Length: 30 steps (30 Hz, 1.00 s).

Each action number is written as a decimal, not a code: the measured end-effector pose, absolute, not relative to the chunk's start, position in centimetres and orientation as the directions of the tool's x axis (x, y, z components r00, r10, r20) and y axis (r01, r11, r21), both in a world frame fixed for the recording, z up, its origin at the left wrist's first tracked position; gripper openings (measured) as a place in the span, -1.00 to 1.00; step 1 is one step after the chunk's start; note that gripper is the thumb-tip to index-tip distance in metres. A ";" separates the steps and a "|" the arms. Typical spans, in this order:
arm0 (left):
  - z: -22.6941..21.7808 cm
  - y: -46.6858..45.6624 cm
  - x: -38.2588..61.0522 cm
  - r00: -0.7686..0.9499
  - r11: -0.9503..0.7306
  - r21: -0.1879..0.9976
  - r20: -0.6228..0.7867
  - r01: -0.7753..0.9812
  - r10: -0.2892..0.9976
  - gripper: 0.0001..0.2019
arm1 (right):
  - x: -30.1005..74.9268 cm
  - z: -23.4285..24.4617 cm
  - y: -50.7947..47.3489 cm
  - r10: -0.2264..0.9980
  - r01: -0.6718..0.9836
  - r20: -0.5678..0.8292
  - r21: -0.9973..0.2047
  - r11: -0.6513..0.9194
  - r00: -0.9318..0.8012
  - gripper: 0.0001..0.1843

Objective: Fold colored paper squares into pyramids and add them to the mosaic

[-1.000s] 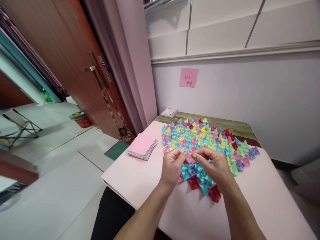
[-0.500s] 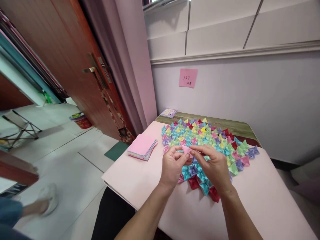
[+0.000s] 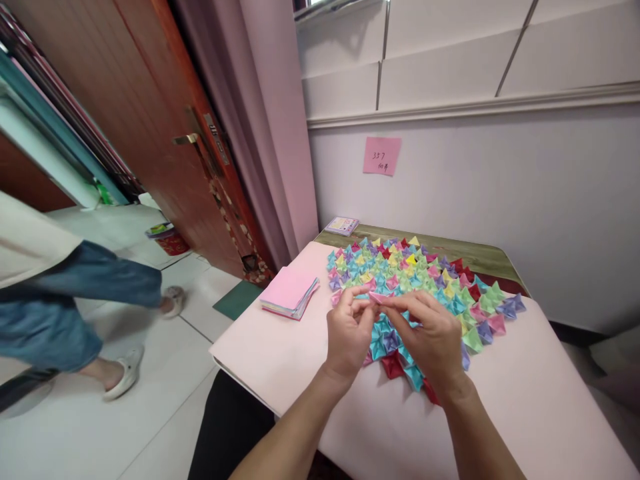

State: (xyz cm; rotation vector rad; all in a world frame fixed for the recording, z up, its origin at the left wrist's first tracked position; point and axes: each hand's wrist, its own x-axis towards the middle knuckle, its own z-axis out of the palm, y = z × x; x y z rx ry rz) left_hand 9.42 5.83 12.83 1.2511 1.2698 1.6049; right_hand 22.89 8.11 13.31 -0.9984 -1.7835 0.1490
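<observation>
Between my two hands is a small folded piece of pink origami paper (image 3: 379, 297), held above the table. My left hand (image 3: 350, 327) pinches its left side with thumb and fingers. On the right side, my right hand (image 3: 427, 330) grips it between thumb and fingertips, covering part of it. Beneath and behind the hands spread many folded paper pieces (image 3: 400, 263) in blue, green, yellow, red, purple and pink, set in rows. A stack of square coloured paper (image 3: 289, 292), pink on top, lies left of my hands.
The pink-covered table (image 3: 540, 387) stands against a wall with a pink note (image 3: 382, 156) stuck on it. A small pile of cards (image 3: 342, 225) lies at the back edge. Left are a wooden door (image 3: 150, 133), a red bucket (image 3: 170, 240) and a walking person in jeans (image 3: 75, 300).
The pink paper has been tilted and now looks narrower, still in both hands. A person has stepped further into view at the left. The view has shifted slightly.
</observation>
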 end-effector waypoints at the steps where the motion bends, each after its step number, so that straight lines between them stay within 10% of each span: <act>1: 12.9 5.7 9.4 -0.252 -0.273 0.957 0.288 0.095 0.924 -0.77 | 23.0 13.2 8.1 0.752 0.525 0.649 -0.604 0.600 -0.114 -0.88; 6: 13.2 5.3 9.2 -0.135 -0.335 0.893 0.388 0.301 0.912 -0.74 | 24.1 13.1 8.7 0.948 0.302 0.221 -0.910 0.284 -0.227 -0.68; 10: 13.7 5.5 8.7 0.061 -0.093 0.993 0.097 -0.073 0.993 -0.60 | 24.8 13.9 9.1 0.916 0.044 0.065 -0.995 0.090 -0.395 -0.62; 15: 14.2 5.6 8.1 0.174 0.097 0.948 -0.045 -0.303 0.984 -0.63 | 25.0 14.1 8.9 0.880 -0.076 0.043 -0.997 0.008 -0.473 -0.61; 30: 14.6 5.3 8.4 -0.067 -0.079 0.966 0.064 -0.245 0.996 -0.57 | 23.9 13.6 8.5 0.927 -0.097 0.111 -0.992 0.081 -0.359 -0.61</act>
